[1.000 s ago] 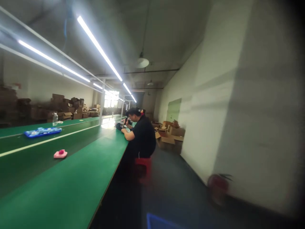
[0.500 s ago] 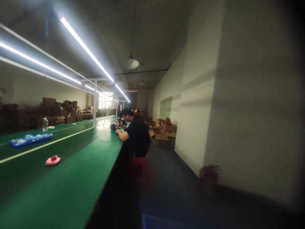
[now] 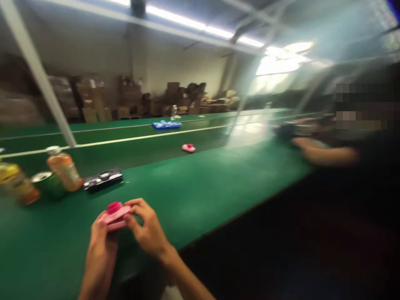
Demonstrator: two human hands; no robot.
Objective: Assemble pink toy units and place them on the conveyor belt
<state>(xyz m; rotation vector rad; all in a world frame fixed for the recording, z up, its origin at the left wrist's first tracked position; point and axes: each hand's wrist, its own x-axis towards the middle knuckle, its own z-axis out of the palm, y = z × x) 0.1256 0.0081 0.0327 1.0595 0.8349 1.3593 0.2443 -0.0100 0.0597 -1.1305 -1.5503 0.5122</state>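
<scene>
Cardboard boxes (image 3: 93,98) are stacked in the dim background, and a long green bench (image 3: 218,187) is lit by tube lights (image 3: 176,16) hung overhead. Just inside the bench's near edge, a pink case (image 3: 116,214) with a raised magenta knob is held above the surface. Its left side is grasped by the left hand (image 3: 101,246); its right side is pinched by the right hand (image 3: 146,231), between thumb and fingers. What looks like a dark slit is seen between its upper and lower layers, though fine detail is lost to blur.

For good handling, the lower layer is best steadied by the left hand while pressure is applied gently and evenly by the right, so that neither layer is twisted. Fingertips are best placed clear of the slit, and the case held well over the bench, lest a loose part be dropped past the near edge.

Beyond it, toward the bench's left end, a black-and-silver device (image 3: 103,180) is laid beside an orange bottle (image 3: 65,170). Farther right, a second pink item (image 3: 188,148) is seen.
</scene>
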